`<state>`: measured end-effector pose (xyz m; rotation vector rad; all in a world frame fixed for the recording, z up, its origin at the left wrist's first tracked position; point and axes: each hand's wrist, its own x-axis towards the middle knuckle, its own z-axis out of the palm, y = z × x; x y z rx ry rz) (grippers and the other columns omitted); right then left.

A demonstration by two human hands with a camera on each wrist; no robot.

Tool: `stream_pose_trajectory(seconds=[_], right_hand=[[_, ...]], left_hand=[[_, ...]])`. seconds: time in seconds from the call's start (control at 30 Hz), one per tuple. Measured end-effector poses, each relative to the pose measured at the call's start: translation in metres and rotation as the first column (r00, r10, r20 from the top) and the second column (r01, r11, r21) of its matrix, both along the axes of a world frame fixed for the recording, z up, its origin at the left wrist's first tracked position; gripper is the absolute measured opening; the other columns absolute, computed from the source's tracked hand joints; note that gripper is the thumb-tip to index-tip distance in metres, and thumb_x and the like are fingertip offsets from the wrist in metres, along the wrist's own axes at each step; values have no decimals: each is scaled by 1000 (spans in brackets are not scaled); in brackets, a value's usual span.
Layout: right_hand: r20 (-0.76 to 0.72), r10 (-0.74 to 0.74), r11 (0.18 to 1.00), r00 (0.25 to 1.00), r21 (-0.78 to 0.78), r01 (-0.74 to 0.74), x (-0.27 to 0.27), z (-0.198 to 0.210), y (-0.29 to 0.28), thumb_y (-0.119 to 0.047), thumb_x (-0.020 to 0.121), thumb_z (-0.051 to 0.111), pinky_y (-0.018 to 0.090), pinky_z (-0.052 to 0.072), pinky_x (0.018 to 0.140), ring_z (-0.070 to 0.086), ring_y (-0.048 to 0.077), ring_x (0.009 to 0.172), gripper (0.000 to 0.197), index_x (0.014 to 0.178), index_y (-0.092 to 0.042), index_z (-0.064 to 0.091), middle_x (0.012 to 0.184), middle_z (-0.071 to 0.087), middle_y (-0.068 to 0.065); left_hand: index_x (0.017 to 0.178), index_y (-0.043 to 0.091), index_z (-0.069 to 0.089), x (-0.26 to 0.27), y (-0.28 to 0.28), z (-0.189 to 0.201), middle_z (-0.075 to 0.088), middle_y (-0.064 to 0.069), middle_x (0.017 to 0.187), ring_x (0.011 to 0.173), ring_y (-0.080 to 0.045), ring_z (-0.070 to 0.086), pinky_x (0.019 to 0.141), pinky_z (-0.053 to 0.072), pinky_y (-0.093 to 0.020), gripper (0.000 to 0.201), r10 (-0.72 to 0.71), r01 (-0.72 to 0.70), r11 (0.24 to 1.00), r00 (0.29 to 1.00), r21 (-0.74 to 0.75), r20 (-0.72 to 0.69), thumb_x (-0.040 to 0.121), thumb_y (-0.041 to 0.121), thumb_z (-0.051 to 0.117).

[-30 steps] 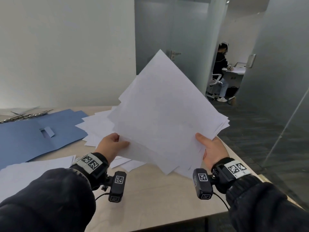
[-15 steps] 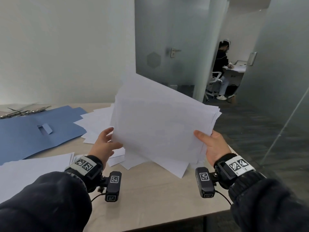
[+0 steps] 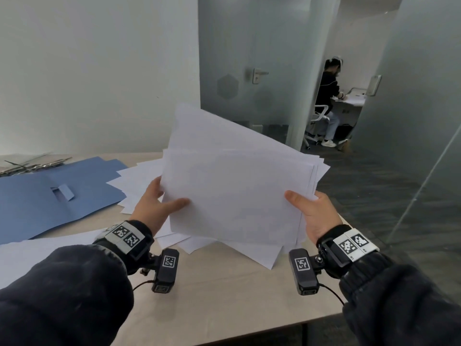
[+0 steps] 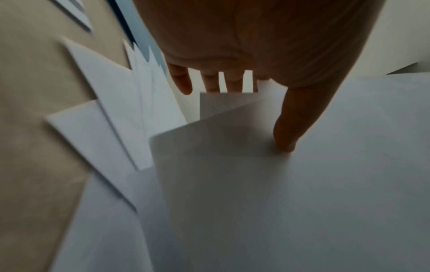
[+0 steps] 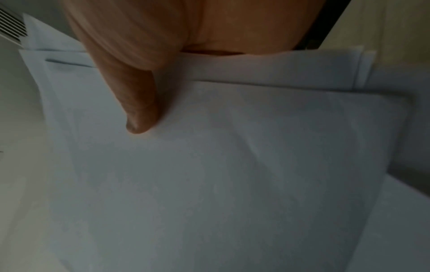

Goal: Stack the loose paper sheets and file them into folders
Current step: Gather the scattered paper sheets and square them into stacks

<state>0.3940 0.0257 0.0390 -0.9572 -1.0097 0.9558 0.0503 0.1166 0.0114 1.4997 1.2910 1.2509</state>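
I hold an uneven sheaf of white paper sheets (image 3: 237, 193) upright above the table, edges fanned out of line. My left hand (image 3: 159, 203) grips its left edge, thumb (image 4: 288, 128) on the front sheet, fingers behind. My right hand (image 3: 309, 211) grips the right edge, thumb (image 5: 137, 103) pressed on the front, its fingers hidden behind the sheets. More loose sheets (image 3: 134, 181) lie spread on the table under and behind the sheaf. An open blue folder (image 3: 50, 196) lies flat at the left.
The beige table (image 3: 224, 295) ends just right of my right wrist. Another pile of white paper (image 3: 37, 250) lies at the near left. Metal fasteners (image 3: 32, 166) sit at the far left by the wall. A person (image 3: 329, 101) sits at a desk beyond glass partitions.
The sheaf has turned from a diamond tilt to nearly level and dropped lower. My left hand has shifted its grip, thumb now on the front sheet; the right hand keeps its hold.
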Motion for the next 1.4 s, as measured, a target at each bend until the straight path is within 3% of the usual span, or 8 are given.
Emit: stream_pose_trajectory(seconds=[0.2, 0.3, 0.47, 0.6, 0.73, 0.97, 1.1, 1.4], right_hand=[[-5, 27, 1000, 1000, -12, -27, -3, 3, 3, -19, 74, 77, 33, 58, 76, 74, 28, 95, 36, 108, -9, 71, 104, 77, 11], [27, 16, 999, 1000, -52, -15, -1, -16, 3, -40, 59, 91, 38, 58, 83, 73, 30, 100, 63, 111, -8, 72, 108, 76, 12], [34, -40, 999, 999, -21, 41, -2, 0, 4, -7, 86, 73, 32, 57, 79, 75, 23, 93, 16, 102, -11, 74, 100, 78, 7], [32, 13, 999, 999, 36, -14, -2, 17, 6, -20, 71, 79, 33, 59, 83, 74, 23, 98, 42, 111, -9, 71, 108, 76, 9], [91, 12, 998, 996, -65, -6, 2, -2, 3, -20, 72, 81, 41, 55, 90, 72, 27, 103, 39, 109, -12, 73, 109, 76, 10], [215, -45, 984, 976, -161, 81, 9, -26, -1, -4, 88, 72, 9, 49, 59, 72, 2, 77, 17, 102, -12, 73, 87, 77, -5], [165, -24, 991, 986, -125, 45, 9, -16, 8, -7, 85, 75, 35, 55, 87, 73, 25, 100, 25, 110, -10, 72, 106, 77, 8], [219, 68, 977, 973, -214, -20, 3, -38, 4, -22, 68, 83, 51, 53, 99, 71, 28, 104, 44, 109, -12, 74, 108, 76, 8]], left_hand=[[115, 28, 68, 2, -3, 3, 77, 4, 107, 102, -21, 72, 99, 53, -49, 43, -65, 69, 997, 994, -32, 88, 76, 35, 83], [113, 23, 72, 0, -7, -12, 78, 2, 105, 101, -24, 72, 100, 53, -51, 32, -85, 94, 992, 990, -84, 108, 83, 26, 81], [101, 14, 78, -1, -7, -1, 78, -9, 102, 99, -34, 72, 96, 55, -54, 42, -112, 138, 982, 976, -131, 188, 65, 35, 84], [106, 6, 74, -1, -4, 10, 77, -13, 104, 96, -33, 73, 84, 57, -46, 64, -161, 196, 973, 954, -118, 255, 50, 35, 88], [110, 9, 73, -1, -6, 3, 78, -7, 105, 101, -29, 73, 84, 56, -38, 49, -189, 217, 969, 958, -116, 214, 64, 23, 81], [103, 17, 78, 7, -4, -11, 79, 1, 102, 101, -24, 73, 100, 53, -47, 19, -176, 183, 973, 983, -138, 58, 87, 25, 80], [103, 15, 75, 10, -1, -1, 79, -5, 100, 100, -33, 72, 96, 55, -52, 26, -91, 105, 991, 983, -81, 161, 85, 33, 77], [121, 13, 67, 9, -9, -8, 76, -7, 115, 109, -30, 71, 103, 50, -54, 59, -190, 220, 971, 946, -89, 262, 64, 21, 84]])
